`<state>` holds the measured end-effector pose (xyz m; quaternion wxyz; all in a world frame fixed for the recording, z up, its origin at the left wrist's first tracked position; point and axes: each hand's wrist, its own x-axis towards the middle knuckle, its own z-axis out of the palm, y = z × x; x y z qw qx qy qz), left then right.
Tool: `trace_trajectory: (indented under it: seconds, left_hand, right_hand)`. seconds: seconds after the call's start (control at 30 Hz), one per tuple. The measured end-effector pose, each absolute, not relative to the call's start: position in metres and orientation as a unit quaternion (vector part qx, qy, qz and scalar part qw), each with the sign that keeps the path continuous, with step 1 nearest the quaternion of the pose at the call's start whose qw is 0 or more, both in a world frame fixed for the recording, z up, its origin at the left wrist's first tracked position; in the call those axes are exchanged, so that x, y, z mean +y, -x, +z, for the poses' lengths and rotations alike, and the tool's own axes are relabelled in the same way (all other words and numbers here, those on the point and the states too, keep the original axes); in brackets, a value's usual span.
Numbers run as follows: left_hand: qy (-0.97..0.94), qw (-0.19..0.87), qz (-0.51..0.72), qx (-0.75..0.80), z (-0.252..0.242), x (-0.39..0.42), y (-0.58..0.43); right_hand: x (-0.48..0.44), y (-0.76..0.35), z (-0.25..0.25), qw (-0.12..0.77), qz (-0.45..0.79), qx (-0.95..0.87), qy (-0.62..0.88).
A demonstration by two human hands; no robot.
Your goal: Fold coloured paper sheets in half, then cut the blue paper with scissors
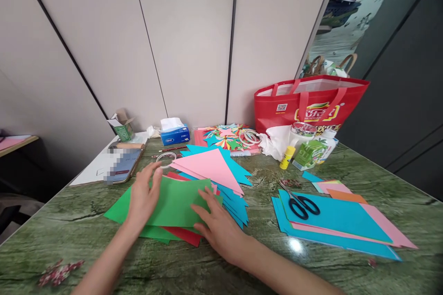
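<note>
My left hand (143, 197) lies flat with fingers apart on the left part of a green paper sheet (175, 203). My right hand (216, 223) rests open on the sheet's right end, fingers spread toward its edge. The green sheet tops a pile with red paper (185, 236) under it. Pink triangles (211, 167) and blue triangles (238, 203) are stacked just behind and to the right of my hands.
Black-handled scissors (300, 203) lie on a stack of blue and pink sheets (341, 226) at right. A glue stick (287, 157), tape roll (166, 159), tissue box (175, 133), phone (122, 169) and red bag (308, 101) stand farther back on the green marble table (263, 179).
</note>
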<state>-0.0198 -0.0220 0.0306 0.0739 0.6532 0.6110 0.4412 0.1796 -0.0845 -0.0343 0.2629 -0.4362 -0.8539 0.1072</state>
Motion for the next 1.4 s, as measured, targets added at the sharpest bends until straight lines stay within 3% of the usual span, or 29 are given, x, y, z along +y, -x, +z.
trace_trajectory:
  seconds: [0.13, 0.37, 0.5, 0.8, 0.93, 1.2, 1.4]
  left_hand:
    - [-0.675, 0.177, 0.464, 0.545, 0.023, -0.023, -0.018]
    - [-0.507, 0.518, 0.500, 0.474, -0.001, -0.012, -0.046]
    - [-0.418, 0.612, 0.508, 0.438, -0.008, -0.007, -0.042]
    - [-0.306, 0.682, 0.503, 0.434, -0.006, 0.000, -0.035]
    - [-0.315, 0.697, 0.513, 0.388, -0.004, 0.003, -0.031]
    - [-0.224, 0.758, 0.523, 0.318, 0.014, -0.010, -0.002]
    - [-0.184, 0.695, 0.595, 0.358, 0.025, -0.012, -0.009]
  right_hand:
    - [-0.058, -0.188, -0.028, 0.297, 0.089, -0.814, 0.492]
    - [-0.022, -0.235, -0.029, 0.132, 0.027, -0.695, 0.706]
    - [-0.022, -0.243, -0.038, 0.155, 0.033, -0.719, 0.677]
    - [-0.022, -0.241, -0.039, 0.398, 0.135, -0.710, 0.565]
    - [-0.034, -0.238, -0.028, 0.488, 0.114, -0.708, 0.498]
    - [-0.041, -0.238, -0.026, 0.438, 0.001, -0.840, 0.320]
    - [-0.038, -0.239, -0.032, 0.418, 0.005, -0.859, 0.294]
